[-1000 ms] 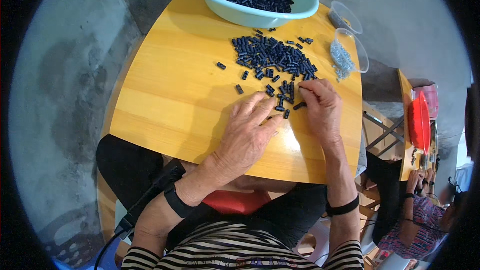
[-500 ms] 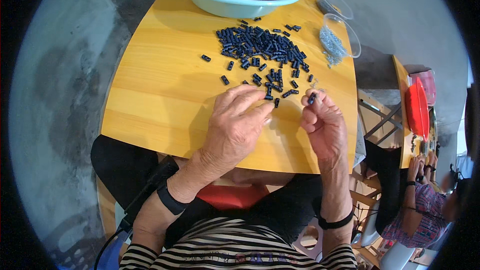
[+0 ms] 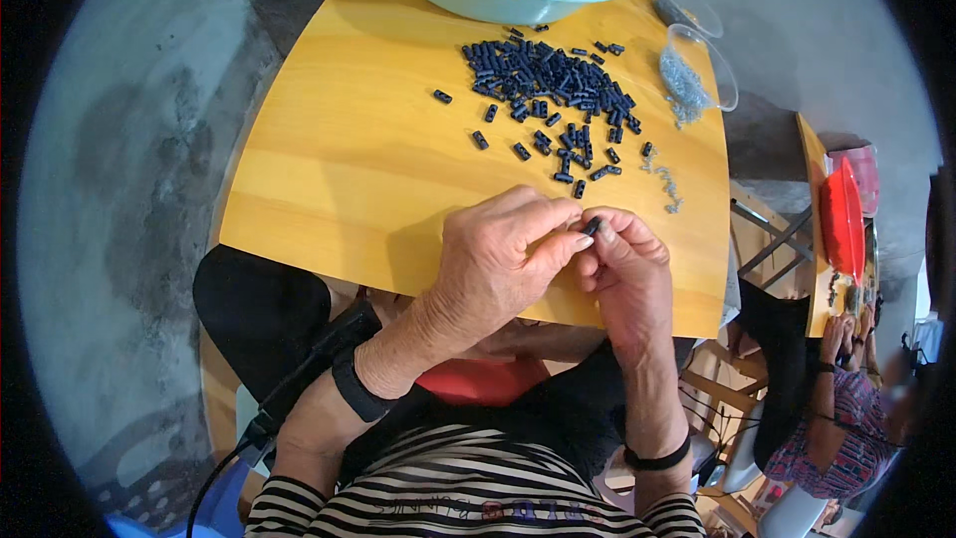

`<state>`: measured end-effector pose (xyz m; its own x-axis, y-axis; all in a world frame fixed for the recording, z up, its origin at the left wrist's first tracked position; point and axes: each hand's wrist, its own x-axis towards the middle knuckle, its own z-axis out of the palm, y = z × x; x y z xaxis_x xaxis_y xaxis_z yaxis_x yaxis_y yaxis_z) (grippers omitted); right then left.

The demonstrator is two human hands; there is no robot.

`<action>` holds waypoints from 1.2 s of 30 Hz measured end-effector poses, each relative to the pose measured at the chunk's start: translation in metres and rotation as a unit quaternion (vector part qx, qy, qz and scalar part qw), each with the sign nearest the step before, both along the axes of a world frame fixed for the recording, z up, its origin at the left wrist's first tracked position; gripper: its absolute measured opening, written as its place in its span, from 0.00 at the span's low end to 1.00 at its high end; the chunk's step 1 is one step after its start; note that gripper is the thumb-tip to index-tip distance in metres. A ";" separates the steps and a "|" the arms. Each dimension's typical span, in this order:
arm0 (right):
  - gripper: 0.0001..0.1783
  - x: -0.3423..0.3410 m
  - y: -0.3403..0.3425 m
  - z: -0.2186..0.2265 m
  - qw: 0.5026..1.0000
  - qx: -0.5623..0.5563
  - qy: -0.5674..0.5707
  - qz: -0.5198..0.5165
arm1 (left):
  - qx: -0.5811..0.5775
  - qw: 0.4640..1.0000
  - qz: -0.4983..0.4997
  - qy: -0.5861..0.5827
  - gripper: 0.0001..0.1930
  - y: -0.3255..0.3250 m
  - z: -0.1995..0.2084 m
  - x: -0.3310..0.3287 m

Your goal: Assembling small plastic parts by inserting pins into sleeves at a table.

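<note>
My right hand (image 3: 629, 269) pinches a small black plastic piece (image 3: 593, 226) between thumb and forefinger, above the near part of the yellow table. From the left, my left hand (image 3: 508, 251) meets it, thumb and forefinger closed together at the end of the piece. Whatever lies between those left fingertips is too small to make out. Beyond both hands, a heap of similar short black pieces (image 3: 548, 75) is spread on the table, several with holes showing. Small silvery screw-like bits (image 3: 665, 184) lie in a scattered line right of the loose pieces.
A light-blue basin (image 3: 498, 2) full of black pieces stands at the table's far edge. Two clear tubs are at the far right: one tipped tub (image 3: 724, 85) spills silvery bits, another tub (image 3: 697, 5) sits behind. Right, a person (image 3: 832, 428) works at another table with a red basin (image 3: 842, 219).
My left hand has left the loose pieces and moved right to meet my right hand. My right hand has come nearer and slightly left, still holding its black piece. The view has shifted a little.
</note>
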<state>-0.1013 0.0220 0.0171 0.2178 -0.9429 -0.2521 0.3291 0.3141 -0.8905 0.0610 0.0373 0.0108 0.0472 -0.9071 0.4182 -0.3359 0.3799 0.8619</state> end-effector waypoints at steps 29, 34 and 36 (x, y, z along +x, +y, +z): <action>0.04 -0.014 0.004 0.005 0.937 -0.156 0.310 0.039 | -0.015 0.999 0.002 -0.034 0.06 0.006 -0.011 0.001; 0.05 -0.040 -0.034 0.021 0.885 -0.220 0.408 -0.024 | -0.002 1.000 -0.005 0.012 0.05 0.004 -0.012 0.003; 0.05 -0.045 -0.050 0.026 0.855 -0.252 0.451 -0.033 | 0.006 1.000 -0.006 0.009 0.05 0.003 -0.012 0.004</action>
<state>-0.1466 -0.0279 0.0429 0.0902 -0.9841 0.1527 -0.5617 -0.1769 -0.8082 0.0655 0.0403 -0.0013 0.0432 -0.9125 0.4068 -0.3149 0.3740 0.8723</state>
